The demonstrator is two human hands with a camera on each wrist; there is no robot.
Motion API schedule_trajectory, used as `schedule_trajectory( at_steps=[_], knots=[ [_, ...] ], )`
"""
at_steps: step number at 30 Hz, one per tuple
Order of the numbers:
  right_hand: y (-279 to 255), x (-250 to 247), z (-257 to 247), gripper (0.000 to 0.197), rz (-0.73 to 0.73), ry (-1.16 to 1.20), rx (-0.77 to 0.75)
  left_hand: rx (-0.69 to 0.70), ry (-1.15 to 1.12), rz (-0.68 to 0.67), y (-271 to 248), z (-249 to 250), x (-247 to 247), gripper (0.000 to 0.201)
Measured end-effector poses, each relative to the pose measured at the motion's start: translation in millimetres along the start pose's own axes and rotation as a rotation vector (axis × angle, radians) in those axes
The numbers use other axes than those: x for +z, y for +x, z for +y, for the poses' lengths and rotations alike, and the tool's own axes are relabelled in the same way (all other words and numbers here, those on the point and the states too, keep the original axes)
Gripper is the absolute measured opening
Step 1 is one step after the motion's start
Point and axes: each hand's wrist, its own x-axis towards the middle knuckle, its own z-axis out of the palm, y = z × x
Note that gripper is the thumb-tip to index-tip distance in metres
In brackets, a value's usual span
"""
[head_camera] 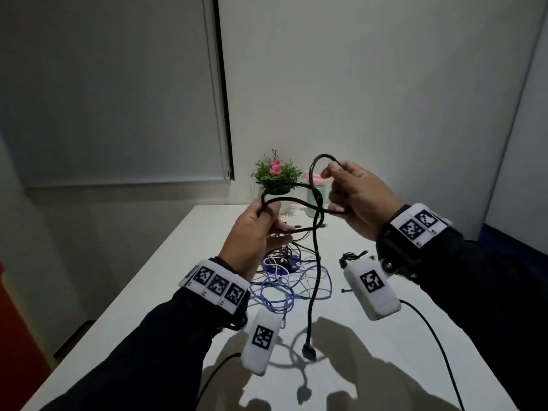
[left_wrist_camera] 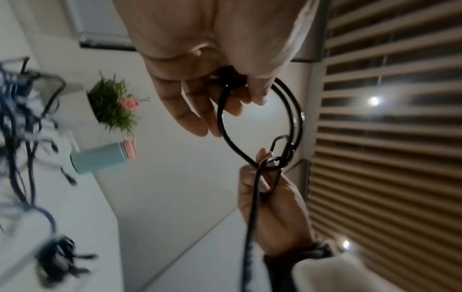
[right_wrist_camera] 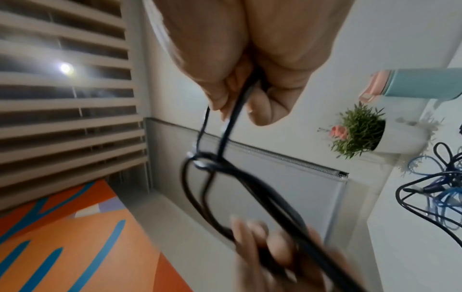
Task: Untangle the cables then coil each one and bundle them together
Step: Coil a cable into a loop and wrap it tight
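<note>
Black cable [head_camera: 316, 256], thick and round, held in the air above the desk [head_camera: 184, 280] between both hands. Left hand [head_camera: 255, 232] grips two loops of it, fingers curled round the strands. Right hand [head_camera: 360, 200] pinches a further loop that arches above its fingers; thumb and fingers closed on the strand. Between the hands the strands cross at one point. One free length hangs straight down from the crossing, its black plug [head_camera: 308, 351] at or just above the desk surface; contact cannot be told.

Beneath the hands, on the desk, a tangle of blue cables [head_camera: 284, 289] and thin dark ones, uncoiled. A small bundle of black cable [head_camera: 351, 258] lies apart to the right of it.

At the far desk edge, against the wall: a potted plant [head_camera: 275, 175] with a pink flower, and just beside it a pale green bottle [head_camera: 315, 200] with pink lid.

Near part of the desk bare; left desk edge runs along a lowered blind [head_camera: 112, 90]
</note>
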Motion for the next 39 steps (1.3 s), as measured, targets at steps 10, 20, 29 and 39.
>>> schedule_trajectory(
  at_steps=[10,20,29,39],
  knots=[
    [-9,-44,-14,0.016,0.091,-0.211,0.064,-0.190,-0.175,-0.306,-34,23,-19,0.022],
    [-9,-62,-35,0.023,0.021,-1.136,-0.147,0.000,0.175,0.088,-21,26,-25,0.032],
    [-15,-57,-39,0.022,-0.056,-1.187,-0.205,0.405,0.803,-0.149,-22,29,-23,0.035],
    [-17,-50,-28,0.023,-0.289,-1.531,-0.143,0.192,0.552,-0.037,-17,25,-28,0.036]
  ],
)
